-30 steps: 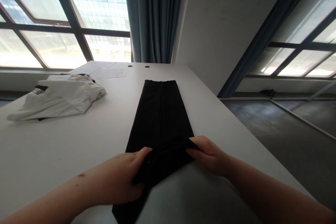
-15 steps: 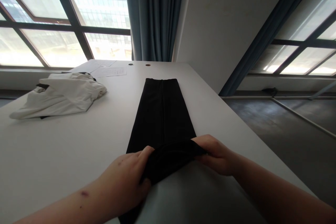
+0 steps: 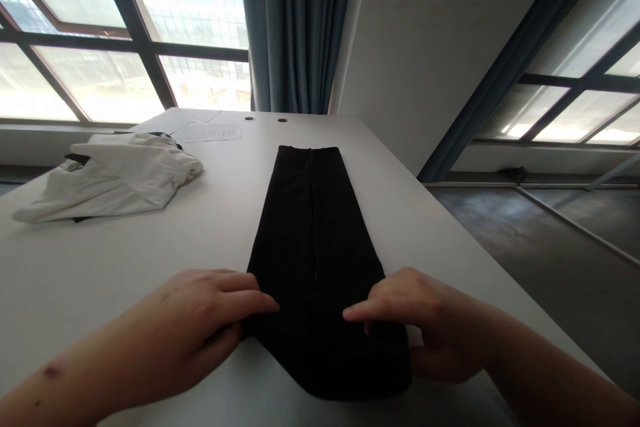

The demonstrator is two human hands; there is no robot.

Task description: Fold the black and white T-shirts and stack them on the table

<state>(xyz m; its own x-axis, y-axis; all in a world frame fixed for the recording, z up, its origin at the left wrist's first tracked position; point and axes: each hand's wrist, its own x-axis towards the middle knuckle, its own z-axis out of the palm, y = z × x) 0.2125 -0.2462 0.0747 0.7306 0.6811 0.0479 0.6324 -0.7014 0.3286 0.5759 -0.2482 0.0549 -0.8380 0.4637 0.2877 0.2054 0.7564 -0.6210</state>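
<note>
Far left: white cloth point(image 3: 125, 180), rumpled in a heap on the pale desk point(image 3: 165, 253), well apart from the hands; paper sheets point(image 3: 213, 133) lie flat just beyond it. Next, the left hand point(image 3: 200, 313): fingers over the left edge of the black cloth point(image 3: 333, 213), thumb low beside it; I read the grip as closed on that edge. Centre: the black cloth itself, a long strip running away along the desk, far end flat, lengthwise line down the middle, near end bowed. To its right, the right hand point(image 3: 415, 313): forefinger stretched on top, thumb at the outer edge, cloth apparently pinched between; firmness cannot be judged. Step in hand, my reading: arranging the near end. Next move calls for even tension at both edges, middle line kept straight
</note>
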